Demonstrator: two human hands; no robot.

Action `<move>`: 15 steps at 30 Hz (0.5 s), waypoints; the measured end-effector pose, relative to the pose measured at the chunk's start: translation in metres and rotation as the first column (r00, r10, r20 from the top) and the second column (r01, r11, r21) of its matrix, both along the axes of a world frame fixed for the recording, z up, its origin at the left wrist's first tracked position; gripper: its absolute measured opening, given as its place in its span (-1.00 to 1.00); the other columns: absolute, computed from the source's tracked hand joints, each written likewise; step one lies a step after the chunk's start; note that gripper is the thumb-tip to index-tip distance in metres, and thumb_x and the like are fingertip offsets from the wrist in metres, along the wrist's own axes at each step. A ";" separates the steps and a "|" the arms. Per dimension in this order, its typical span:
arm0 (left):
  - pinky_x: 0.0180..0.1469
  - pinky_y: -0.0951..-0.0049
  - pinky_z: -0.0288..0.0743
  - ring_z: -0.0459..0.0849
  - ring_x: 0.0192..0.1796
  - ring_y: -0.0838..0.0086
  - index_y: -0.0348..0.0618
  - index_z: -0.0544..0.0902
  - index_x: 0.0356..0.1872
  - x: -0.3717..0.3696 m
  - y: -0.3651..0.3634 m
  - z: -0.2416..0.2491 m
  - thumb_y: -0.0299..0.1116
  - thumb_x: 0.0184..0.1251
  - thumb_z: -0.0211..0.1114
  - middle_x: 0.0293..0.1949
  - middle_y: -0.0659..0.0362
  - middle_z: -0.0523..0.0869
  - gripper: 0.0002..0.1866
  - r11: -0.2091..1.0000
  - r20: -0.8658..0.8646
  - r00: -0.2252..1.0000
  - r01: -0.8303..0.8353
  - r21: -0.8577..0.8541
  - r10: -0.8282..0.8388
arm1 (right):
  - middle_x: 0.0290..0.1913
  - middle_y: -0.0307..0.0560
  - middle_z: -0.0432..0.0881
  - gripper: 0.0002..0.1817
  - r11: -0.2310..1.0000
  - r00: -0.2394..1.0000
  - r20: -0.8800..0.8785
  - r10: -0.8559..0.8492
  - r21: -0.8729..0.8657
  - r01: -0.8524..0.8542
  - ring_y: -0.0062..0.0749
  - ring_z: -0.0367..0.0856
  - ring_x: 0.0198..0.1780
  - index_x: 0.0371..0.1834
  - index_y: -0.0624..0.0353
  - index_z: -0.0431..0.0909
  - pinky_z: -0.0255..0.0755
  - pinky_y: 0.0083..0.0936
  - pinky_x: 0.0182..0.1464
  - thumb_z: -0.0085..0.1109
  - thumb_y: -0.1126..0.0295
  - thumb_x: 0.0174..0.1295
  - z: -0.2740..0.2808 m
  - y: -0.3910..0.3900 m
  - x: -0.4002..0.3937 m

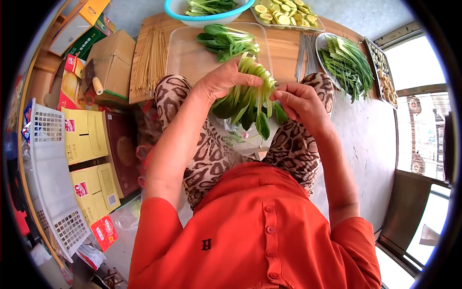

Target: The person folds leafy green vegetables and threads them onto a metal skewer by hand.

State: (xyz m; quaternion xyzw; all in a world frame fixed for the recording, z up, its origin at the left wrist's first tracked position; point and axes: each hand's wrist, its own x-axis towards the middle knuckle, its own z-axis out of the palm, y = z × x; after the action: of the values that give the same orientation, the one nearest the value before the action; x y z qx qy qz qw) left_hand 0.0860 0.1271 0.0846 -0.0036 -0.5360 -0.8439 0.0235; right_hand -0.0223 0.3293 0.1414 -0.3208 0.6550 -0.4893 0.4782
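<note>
My left hand (221,79) grips a bunch of green bok choy leaves (248,98) by the pale stalks, above my knees. My right hand (299,102) pinches the stalk ends at the right side of the same bunch, thumb and finger closed on one leaf stalk. The leaves hang down between my patterned trouser legs. More bok choy (226,41) lies on a clear tray (185,53) on the low wooden table (284,45) just beyond my hands.
A bundle of bamboo skewers (150,58) lies at the table's left. A blue-rimmed bowl (207,18) of greens, a tray of sliced vegetables (284,12), metal skewers (305,53) and a plate of chives (346,65) stand further back. Cardboard boxes (89,135) and a white basket (50,173) crowd the left floor.
</note>
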 end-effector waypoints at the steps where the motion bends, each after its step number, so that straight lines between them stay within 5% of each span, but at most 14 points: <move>1: -0.08 0.55 0.48 0.63 -0.23 0.59 -0.21 0.68 -0.21 -0.001 0.000 -0.002 -0.44 0.05 0.48 -0.32 0.27 0.71 -0.75 1.000 0.001 1.000 0.008 -0.011 -0.008 | -0.68 -0.43 0.34 -0.78 1.000 1.000 0.001 0.000 0.001 0.000 -0.80 0.19 -0.69 -0.27 0.26 0.62 0.00 -0.77 -0.64 0.05 0.34 0.38 -0.001 0.000 0.000; 9: -0.07 0.54 0.52 0.66 -0.22 0.57 -0.26 0.67 -0.19 -0.001 -0.002 -0.014 -0.33 0.08 0.47 -0.28 0.20 0.73 -0.69 0.995 0.008 1.000 0.011 -0.098 -0.010 | -0.72 -0.39 0.34 -0.79 1.000 0.999 0.029 0.018 0.018 -0.018 -0.77 0.19 -0.71 -0.28 0.23 0.62 -0.02 -0.74 -0.65 0.12 0.30 0.35 -0.006 -0.004 0.000; 15: 0.10 0.51 0.45 0.61 -0.04 0.55 -0.27 0.60 0.01 0.000 -0.003 -0.005 -0.11 0.24 0.36 -0.07 0.19 0.68 -0.54 0.987 0.012 0.996 -0.085 0.133 0.085 | -0.73 -0.40 0.31 -0.78 0.999 0.994 0.099 -0.041 0.008 0.040 -0.77 0.16 -0.72 -0.28 0.22 0.63 -0.04 -0.75 -0.67 0.11 0.29 0.36 -0.003 -0.003 -0.005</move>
State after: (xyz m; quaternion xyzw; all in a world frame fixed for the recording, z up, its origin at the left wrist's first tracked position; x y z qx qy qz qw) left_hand 0.0862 0.1241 0.0798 0.0233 -0.4782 -0.8760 0.0580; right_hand -0.0271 0.3264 0.1382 -0.2812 0.6382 -0.5124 0.5011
